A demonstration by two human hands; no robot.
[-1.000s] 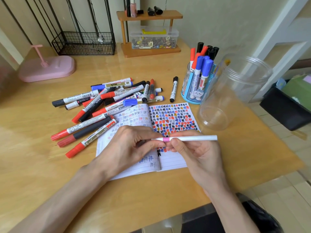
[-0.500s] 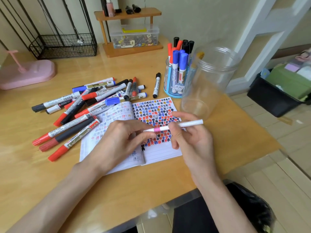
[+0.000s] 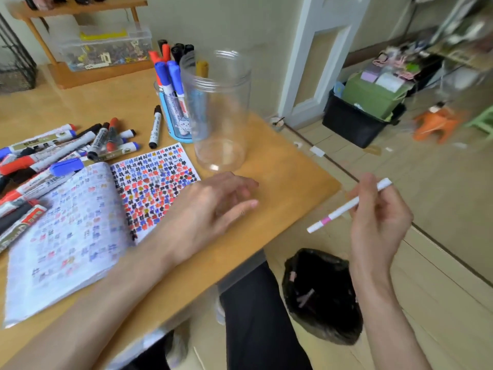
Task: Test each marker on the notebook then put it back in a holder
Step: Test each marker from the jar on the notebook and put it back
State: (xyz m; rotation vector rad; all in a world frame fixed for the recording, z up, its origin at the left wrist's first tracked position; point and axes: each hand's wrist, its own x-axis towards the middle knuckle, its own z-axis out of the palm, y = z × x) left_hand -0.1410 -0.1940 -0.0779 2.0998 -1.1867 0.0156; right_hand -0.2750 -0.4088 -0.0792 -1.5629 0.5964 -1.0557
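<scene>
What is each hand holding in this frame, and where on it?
The right hand pinches the pen on its upper half, away from the pink band. The left hand holds nothing.

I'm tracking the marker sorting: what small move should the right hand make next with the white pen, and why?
Probably bring the right hand over the desk and drop the white pen into the clear jar. It is held past the desk edge above a black bin bag; the jar stands open and empty.
</scene>
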